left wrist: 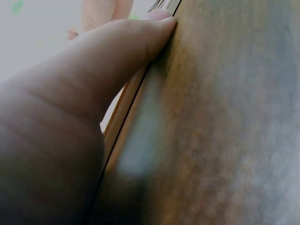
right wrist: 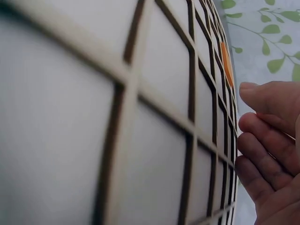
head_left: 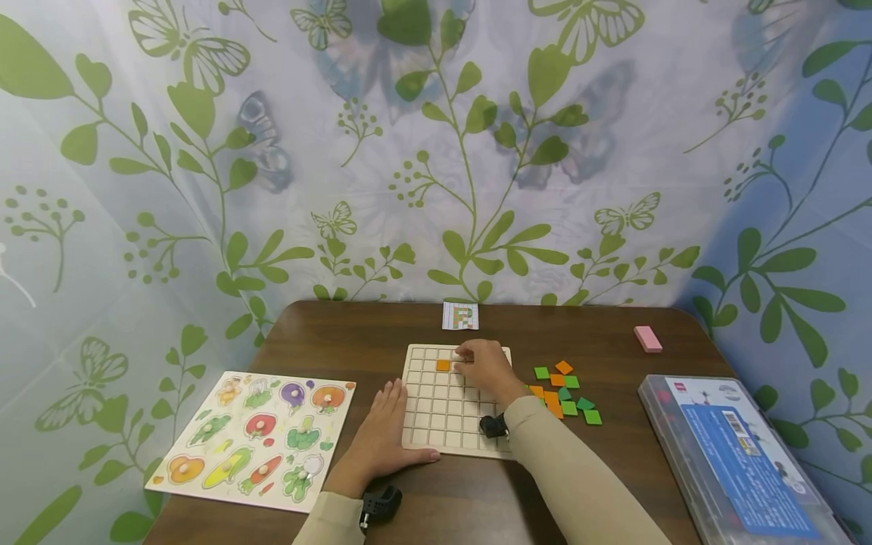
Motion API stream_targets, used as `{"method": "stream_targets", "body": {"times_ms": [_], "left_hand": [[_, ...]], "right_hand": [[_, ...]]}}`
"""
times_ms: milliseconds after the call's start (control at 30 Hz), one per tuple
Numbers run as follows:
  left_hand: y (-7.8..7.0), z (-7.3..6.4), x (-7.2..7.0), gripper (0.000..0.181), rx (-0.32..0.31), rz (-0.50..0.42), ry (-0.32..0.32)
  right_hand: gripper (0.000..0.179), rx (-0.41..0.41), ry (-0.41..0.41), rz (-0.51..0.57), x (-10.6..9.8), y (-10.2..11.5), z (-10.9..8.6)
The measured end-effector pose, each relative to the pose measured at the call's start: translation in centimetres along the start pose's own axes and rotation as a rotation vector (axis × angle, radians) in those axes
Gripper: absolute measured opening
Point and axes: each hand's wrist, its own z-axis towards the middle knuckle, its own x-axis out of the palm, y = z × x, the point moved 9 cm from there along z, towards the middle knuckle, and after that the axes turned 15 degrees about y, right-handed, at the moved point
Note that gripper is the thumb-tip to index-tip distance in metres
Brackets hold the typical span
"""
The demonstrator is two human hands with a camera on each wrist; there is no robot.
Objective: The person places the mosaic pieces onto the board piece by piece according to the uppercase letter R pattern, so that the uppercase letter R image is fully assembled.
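Observation:
On the table lies a pale wooden grid board [head_left: 425, 418] with rows of square cells. One orange square tile [head_left: 443, 365] sits in a cell of its upper rows; the right wrist view shows this orange tile [right wrist: 227, 63] at the far side. My left hand [head_left: 383, 431] rests against the board's left edge, fingers extended, thumb [left wrist: 136, 40] along the near edge. Over the board's upper right, my right hand [head_left: 487, 367] has its fingertips close to the cells beside the tile. Its thumb and bent fingers [right wrist: 262, 136] stand apart, with no tile visible between them.
Right of the board are several loose green and orange tiles [head_left: 568, 409]. A small printed pattern card [head_left: 460, 316] lies behind it. A vegetable puzzle board [head_left: 232, 446] is at left. At right are a pink block [head_left: 648, 339] and a clear plastic case [head_left: 742, 462].

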Motion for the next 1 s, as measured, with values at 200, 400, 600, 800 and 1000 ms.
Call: {"method": "stream_targets", "body": {"times_ms": [200, 400, 600, 800, 1000], "left_hand": [[0.0, 0.0, 0.0, 0.136, -0.009, -0.007, 0.005], [0.1, 0.1, 0.2, 0.137, -0.022, 0.007, 0.023], [0.0, 0.0, 0.2, 0.136, -0.021, 0.005, 0.030], [0.0, 0.0, 0.1, 0.136, -0.022, 0.015, 0.021], [0.0, 0.1, 0.3, 0.136, -0.022, 0.010, 0.028]], "right_hand": [[0.030, 0.025, -0.003, -0.012, -1.3, -1.2, -0.5], [0.030, 0.045, -0.016, -0.036, -2.9, -2.5, -1.5], [0.032, 0.045, -0.007, -0.056, -4.5, -4.1, -2.5], [0.032, 0.064, -0.033, -0.112, -7.1, -5.3, -3.8], [0.033, 0.093, -0.055, -0.162, -8.8, -6.9, -5.3]]}}
